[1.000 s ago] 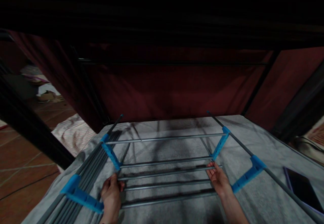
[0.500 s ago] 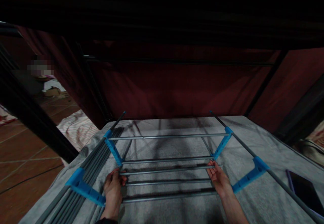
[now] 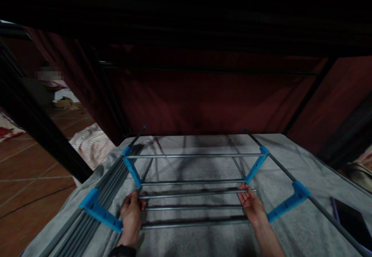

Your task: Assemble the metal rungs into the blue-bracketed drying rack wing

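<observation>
A thin grey metal tube [image 3: 192,194] runs crosswise between my hands. My left hand [image 3: 131,213] has its fingers closed around the left end. At the other end, my right hand [image 3: 252,206] pinches the tube, whose tip sticks out slightly past the fingers. Around them stands a partly built rack frame, with grey side poles and blue plastic brackets: front left [image 3: 101,213], front right [image 3: 287,202], back left [image 3: 133,168] and back right [image 3: 256,165]. Another crossbar [image 3: 194,223] lies nearer to me, its ends hidden behind my wrists.
Several loose grey tubes [image 3: 106,199] lie bundled at the left on the grey cloth [image 3: 302,160]. A dark phone [image 3: 352,223] rests at the right edge. Dark posts and a red curtain [image 3: 192,102] enclose the space; tiled floor [image 3: 31,168] shows at left.
The view has shifted slightly, so things appear a little farther right. Both hands keep hold of the same tube, in nearly the same place.
</observation>
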A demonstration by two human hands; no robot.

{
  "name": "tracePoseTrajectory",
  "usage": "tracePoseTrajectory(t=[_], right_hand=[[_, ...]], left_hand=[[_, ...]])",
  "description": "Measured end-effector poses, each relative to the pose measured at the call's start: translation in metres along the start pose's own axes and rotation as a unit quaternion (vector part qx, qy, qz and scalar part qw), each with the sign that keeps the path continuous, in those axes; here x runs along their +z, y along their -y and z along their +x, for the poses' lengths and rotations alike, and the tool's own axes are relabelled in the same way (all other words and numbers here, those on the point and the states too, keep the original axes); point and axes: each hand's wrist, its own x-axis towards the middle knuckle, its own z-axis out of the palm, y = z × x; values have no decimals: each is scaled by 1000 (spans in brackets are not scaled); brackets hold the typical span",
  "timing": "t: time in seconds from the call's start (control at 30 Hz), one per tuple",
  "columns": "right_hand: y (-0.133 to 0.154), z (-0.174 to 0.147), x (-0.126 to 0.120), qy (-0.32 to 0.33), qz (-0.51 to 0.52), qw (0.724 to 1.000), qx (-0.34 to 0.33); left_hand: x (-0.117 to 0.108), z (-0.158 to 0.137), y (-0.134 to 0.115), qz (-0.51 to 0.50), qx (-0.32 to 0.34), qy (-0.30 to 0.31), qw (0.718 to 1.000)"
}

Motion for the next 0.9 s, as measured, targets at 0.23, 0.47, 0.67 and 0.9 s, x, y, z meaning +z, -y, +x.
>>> tracePoseTrajectory(t=[0.23,0.47,0.67,0.9], right_hand=[[-1,0,0,-15,-18,1000,-11],[-3,-9,7,-34,-38,997,-50],[-2,-11,4,4,-35,998,-59],[3,-17,15,-12,-9,999,-41]], left_hand=[[-2,3,4,-46,1,26,999],[-1,-4,-8,-15,-1,5,1000],[-1,-2,-9,-34,-22,-36,999],[-2,0,-3,-4,24,-18,1000]])
